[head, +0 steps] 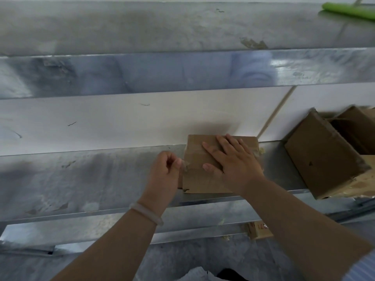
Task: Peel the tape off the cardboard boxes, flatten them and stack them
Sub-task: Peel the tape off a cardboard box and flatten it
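A small brown cardboard box (197,179) lies on the metal shelf (81,179), near its front edge. My right hand (231,161) rests flat on the box's top with fingers spread, pressing it down. My left hand (165,169) is at the box's left edge, thumb and forefinger pinched on a loose end of clear tape (185,164) that lifts off the cardboard. A band of tape still runs across the box under my right hand.
Larger open cardboard boxes (322,157) stand tilted at the right end of the shelf. An upper metal shelf (162,72) overhangs, with a green roll (349,11) on it. A small printed carton (259,230) sits on a lower level.
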`<state>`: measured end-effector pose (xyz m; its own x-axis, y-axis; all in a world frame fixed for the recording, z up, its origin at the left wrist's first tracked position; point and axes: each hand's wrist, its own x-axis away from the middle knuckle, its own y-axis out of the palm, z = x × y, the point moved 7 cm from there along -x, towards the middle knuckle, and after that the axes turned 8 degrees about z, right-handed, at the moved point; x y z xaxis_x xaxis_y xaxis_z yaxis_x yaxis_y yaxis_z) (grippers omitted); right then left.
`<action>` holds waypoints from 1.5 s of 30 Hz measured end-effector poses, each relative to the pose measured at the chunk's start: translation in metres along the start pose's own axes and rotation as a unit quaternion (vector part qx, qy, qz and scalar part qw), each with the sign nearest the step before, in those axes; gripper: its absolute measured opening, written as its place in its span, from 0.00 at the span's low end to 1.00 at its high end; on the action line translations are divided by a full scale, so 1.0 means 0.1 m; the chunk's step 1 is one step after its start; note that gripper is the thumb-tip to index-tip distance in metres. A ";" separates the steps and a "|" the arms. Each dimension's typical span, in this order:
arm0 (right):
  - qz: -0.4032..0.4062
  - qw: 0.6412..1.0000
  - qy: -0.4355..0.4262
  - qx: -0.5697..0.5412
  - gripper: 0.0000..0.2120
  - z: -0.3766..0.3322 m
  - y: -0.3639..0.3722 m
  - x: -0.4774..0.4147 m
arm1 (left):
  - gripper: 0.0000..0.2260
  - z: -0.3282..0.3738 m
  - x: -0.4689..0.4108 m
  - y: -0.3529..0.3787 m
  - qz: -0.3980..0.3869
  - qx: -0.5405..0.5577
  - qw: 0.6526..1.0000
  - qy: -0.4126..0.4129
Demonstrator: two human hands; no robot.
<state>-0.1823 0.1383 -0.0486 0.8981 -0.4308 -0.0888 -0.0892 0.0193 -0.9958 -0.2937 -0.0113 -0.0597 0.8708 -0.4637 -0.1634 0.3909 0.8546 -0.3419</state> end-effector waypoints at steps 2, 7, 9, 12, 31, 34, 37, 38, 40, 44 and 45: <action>-0.004 1.000 0.000 -0.002 0.43 0.00 0.00 0.00 | 0.08 0.07 -0.02 -0.04 -0.010 -0.013 0.998 0.055; -0.006 1.000 -0.004 -0.003 0.43 -0.01 0.00 0.00 | 0.10 0.18 -0.10 -0.09 -0.077 -0.126 0.972 0.183; -0.004 1.000 -0.003 -0.007 0.42 -0.01 0.00 0.00 | 0.06 0.23 -0.14 -0.09 -0.088 -0.134 0.966 0.204; -0.005 1.000 -0.002 -0.011 0.37 0.00 -0.01 0.00 | 0.03 0.30 -0.15 -0.05 -0.098 -0.171 0.950 0.242; -0.005 0.999 -0.036 -0.017 0.37 -0.04 -0.04 0.06 | 0.10 0.31 -0.12 -0.05 -0.071 -0.161 0.954 0.241; 0.002 0.999 -0.035 -0.029 0.37 -0.03 -0.04 0.06 | 0.12 0.29 -0.16 -0.06 -0.085 -0.140 0.967 0.194; 0.002 0.999 -0.041 -0.030 0.37 -0.03 -0.04 0.07 | 0.09 0.34 -0.20 -0.02 -0.125 -0.204 0.955 0.173; 0.001 0.999 -0.044 -0.029 0.37 -0.03 -0.04 0.07 | 0.07 0.37 -0.21 -0.02 -0.128 -0.216 0.952 0.176; -0.002 0.998 -0.046 -0.031 0.37 -0.04 -0.06 0.07 | 0.02 0.41 -0.20 -0.04 -0.116 -0.226 0.949 0.184; -0.006 0.998 -0.054 -0.039 0.36 -0.04 -0.07 0.10 | 0.04 0.41 -0.17 -0.05 -0.061 -0.232 0.949 0.204; -0.008 0.998 -0.055 -0.040 0.36 -0.03 -0.06 0.10 | 0.06 0.39 -0.16 -0.05 -0.051 -0.225 0.953 0.197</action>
<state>-0.1736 0.1310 -0.0431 0.9411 -0.3290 -0.0781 -0.1040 -0.0618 -0.9926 -0.2981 0.0009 -0.0195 0.6215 -0.6659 -0.4127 0.2218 0.6548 -0.7225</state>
